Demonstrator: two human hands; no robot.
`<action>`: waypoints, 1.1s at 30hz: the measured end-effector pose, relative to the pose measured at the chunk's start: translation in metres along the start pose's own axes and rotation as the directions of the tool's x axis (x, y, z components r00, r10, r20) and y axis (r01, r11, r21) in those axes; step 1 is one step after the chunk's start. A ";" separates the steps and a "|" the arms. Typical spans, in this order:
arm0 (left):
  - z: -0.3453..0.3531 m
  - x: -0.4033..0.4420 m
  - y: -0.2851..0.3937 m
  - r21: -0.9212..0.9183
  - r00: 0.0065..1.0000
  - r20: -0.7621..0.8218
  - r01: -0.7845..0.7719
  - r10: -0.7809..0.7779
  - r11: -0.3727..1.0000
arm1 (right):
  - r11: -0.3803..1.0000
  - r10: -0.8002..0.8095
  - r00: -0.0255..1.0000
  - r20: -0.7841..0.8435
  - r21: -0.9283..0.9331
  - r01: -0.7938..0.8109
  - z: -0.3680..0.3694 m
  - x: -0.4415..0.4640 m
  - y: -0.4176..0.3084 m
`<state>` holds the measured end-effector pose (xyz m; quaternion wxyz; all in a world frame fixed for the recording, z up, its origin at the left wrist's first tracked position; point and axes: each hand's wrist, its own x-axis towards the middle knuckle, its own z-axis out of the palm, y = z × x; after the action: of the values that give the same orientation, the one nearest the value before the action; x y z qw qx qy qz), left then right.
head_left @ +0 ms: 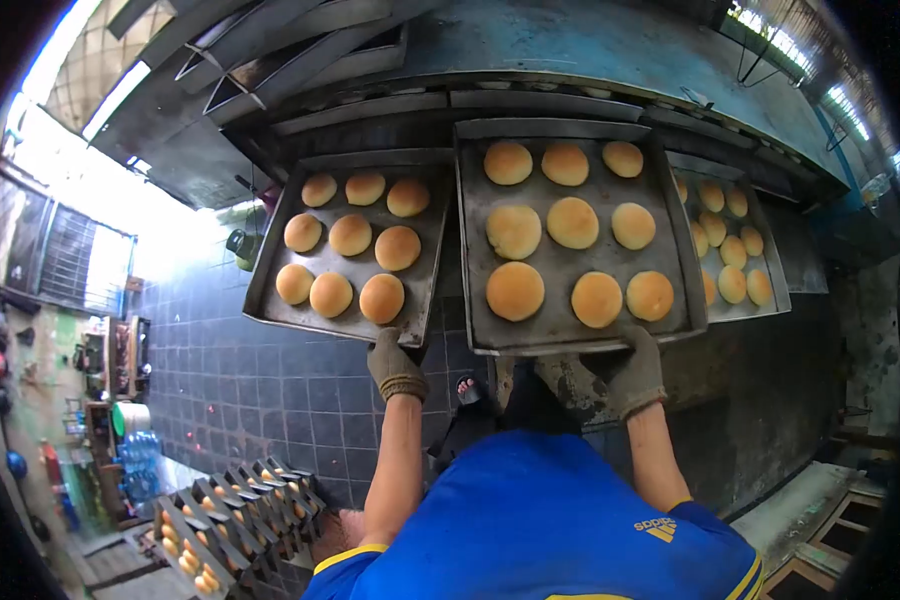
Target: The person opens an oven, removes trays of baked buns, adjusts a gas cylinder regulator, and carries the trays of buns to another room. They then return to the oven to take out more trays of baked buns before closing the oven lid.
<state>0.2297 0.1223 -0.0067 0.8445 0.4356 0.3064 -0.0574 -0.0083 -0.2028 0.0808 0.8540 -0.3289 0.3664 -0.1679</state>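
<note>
The right baking tray point(550, 270) is pinched by its near edge in the right hand point(630, 372), the left baking tray point(360, 268) by its near-right corner in the left hand point(396, 366) — both gloved, presumably against heat. Buns point(572, 222) sit spaced, likely to avoid sticking.

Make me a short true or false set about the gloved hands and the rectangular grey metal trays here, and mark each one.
1. The left hand and right hand both wear olive-brown fabric gloves. True.
2. The right hand holds a rectangular grey metal tray of nine round golden-brown buns. True.
3. The left hand is empty. False: it holds another rectangular grey metal tray by its near edge.
4. Red carpet lies underfoot. False: there are dark square floor tiles.
</note>
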 end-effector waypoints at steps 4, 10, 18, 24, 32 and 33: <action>-0.041 -0.033 0.026 0.190 0.994 0.079 -0.088 0.074 0.978 | 0.984 0.116 0.992 -0.052 0.141 -0.108 0.006 -0.057 -0.010; -0.096 -0.071 0.056 0.422 0.985 0.168 -0.038 -0.037 0.906 | 0.992 0.098 0.977 -0.189 0.103 -0.079 0.008 -0.067 -0.003; -0.066 0.015 0.100 0.687 0.863 0.446 -0.162 -0.235 0.708 | 0.965 0.094 0.996 -0.010 -0.244 -0.093 0.015 0.044 -0.021; -0.035 0.039 0.095 0.740 0.830 0.495 -0.250 -0.255 0.624 | 0.773 0.117 0.991 0.061 -0.633 -0.052 0.015 0.093 -0.040; -0.003 0.009 0.082 0.800 0.894 0.440 -0.345 -0.089 0.492 | 0.269 0.333 0.940 -0.076 -0.948 -0.172 0.065 0.065 -0.146; 0.008 -0.023 0.090 0.841 0.915 0.401 -0.387 0.044 0.378 | 0.273 0.332 0.940 -0.076 -0.946 -0.173 0.030 0.073 -0.152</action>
<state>0.2472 0.1676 0.0728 0.5082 0.8439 0.0272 -0.1701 0.0565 -0.3392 0.1628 0.5392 -0.7115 0.3828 0.2380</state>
